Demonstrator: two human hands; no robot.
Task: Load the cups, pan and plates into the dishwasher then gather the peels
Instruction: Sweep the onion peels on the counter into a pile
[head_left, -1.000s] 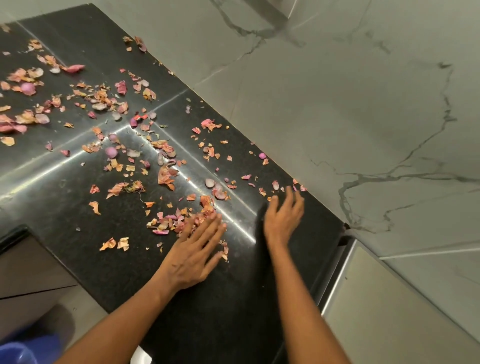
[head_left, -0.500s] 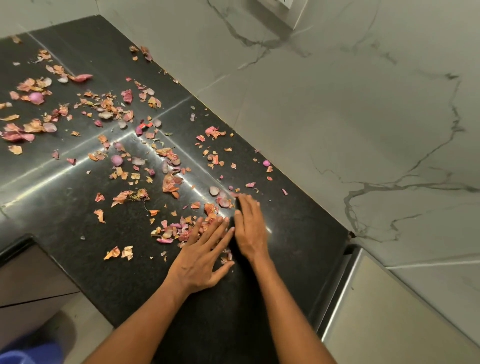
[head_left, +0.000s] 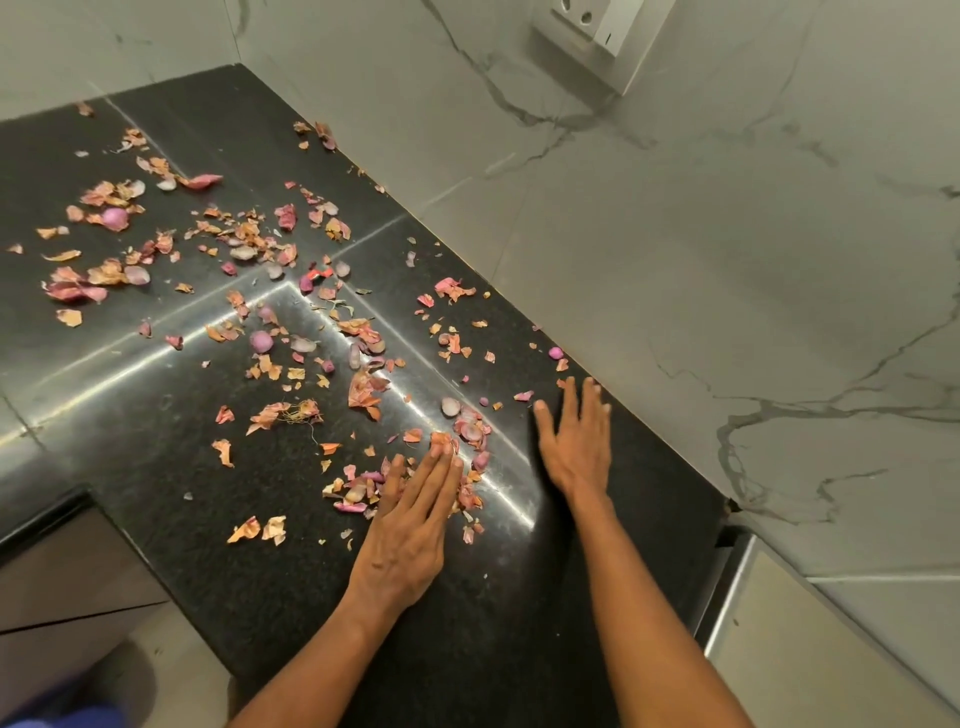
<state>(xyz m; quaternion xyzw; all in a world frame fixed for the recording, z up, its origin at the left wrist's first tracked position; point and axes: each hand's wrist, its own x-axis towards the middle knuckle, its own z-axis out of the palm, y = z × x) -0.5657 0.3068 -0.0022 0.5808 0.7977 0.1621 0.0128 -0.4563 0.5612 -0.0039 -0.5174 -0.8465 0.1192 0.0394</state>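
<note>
Item: onion peels (head_left: 291, 291), loose, pink and tan, scattered over the black granite tabletop (head_left: 519, 649).

Location: a small gathered heap (head_left: 467, 431) lies under and just ahead of the left hand's fingertips; a few stray flakes lie just ahead of the right hand's fingertips, along the marble wall (head_left: 727, 260); the bulk lies well beyond and to the left of the left hand, thinning toward the far corner.

Left hand (head_left: 410, 525): flat, palm down, fingers straight and close together, resting on the near side of the heap and holding nothing.

Right hand (head_left: 576, 441): flat on the tabletop, fingers straight and slightly spread, tips near the wall edge, holding nothing.

Step in hand, as judged: gathering the peels by sweeping (no cups, pan or plates are in view).

Handling note: keep the left hand as a fixed stop. Draw the right hand across with its edge low on the stone, so thin flakes do not slip beneath. Light pressure suits dry skins, which crumble and cling. Work from the wall inward, then fetch the far scatter in several short pulls rather than one long one.

Orientation: single peels point every way. The scatter as a whole runs long from the heap at the left hand's fingertips away to the far left; the heap itself is roughly round, with no clear long axis.
</note>
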